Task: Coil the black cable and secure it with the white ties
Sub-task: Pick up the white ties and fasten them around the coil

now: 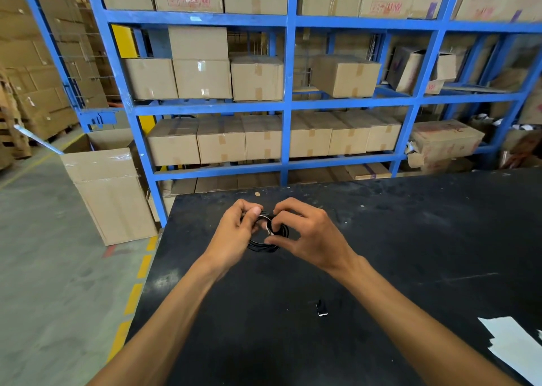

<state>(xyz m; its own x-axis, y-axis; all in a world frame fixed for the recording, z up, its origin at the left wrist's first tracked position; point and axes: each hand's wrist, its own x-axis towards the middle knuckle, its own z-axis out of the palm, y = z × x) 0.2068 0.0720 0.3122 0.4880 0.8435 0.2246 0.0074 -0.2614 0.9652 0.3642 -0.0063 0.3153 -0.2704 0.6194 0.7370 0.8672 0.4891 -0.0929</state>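
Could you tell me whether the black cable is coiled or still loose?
Coiled: the cable forms stacked loops between both hands.

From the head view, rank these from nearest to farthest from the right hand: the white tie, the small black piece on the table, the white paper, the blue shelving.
1. White tie: at the right hand's fingertips, on the black cable.
2. Small black piece: on the table, toward the person.
3. White paper: table's near right corner.
4. Blue shelving: beyond the table's far edge.

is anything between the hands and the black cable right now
Nothing visible. Both the left hand and right hand already grip the coiled black cable, with a white tie between the fingertips.
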